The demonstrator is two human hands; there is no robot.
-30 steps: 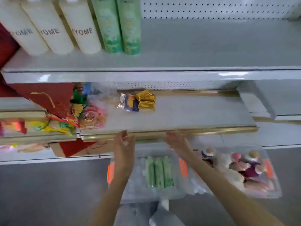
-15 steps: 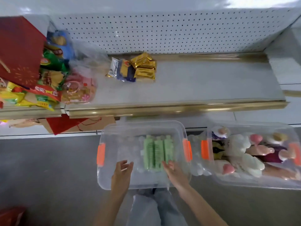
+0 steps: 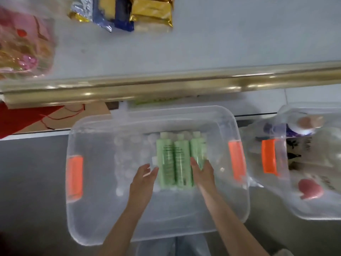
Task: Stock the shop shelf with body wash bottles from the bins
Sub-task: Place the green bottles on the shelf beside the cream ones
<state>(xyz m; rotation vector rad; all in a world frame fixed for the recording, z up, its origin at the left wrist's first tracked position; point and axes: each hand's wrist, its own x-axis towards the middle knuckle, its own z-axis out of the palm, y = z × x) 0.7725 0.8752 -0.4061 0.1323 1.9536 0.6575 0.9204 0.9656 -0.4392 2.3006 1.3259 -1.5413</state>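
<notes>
Inside the clear plastic bin (image 3: 88,130), the left hand (image 3: 143,182) and right hand (image 3: 203,174) are flanking three green plastic bottles (image 3: 177,159), fingers relaxed, gripping nothing; open floor leftward.

Entry 1: near bin (image 3: 103,209), on the floor directly below me, in front of the shelf (image 3: 221,43).
- In it, right of centre: three bottles (image 3: 180,163) lying side by side, caps toward the shelf.
- To their left: a cluster of smaller capped pieces (image 3: 129,159).
- My left hand (image 3: 142,183) is just left of the bottles, and my right hand (image 3: 203,172) is against the rightmost one.

Entry 2: second bin (image 3: 304,216), just beside the first on its right, holding assorted containers (image 3: 302,122).

Entry 3: on the shelf, packets (image 3: 129,13) at the back and a bag (image 3: 24,47) at the left.
</notes>
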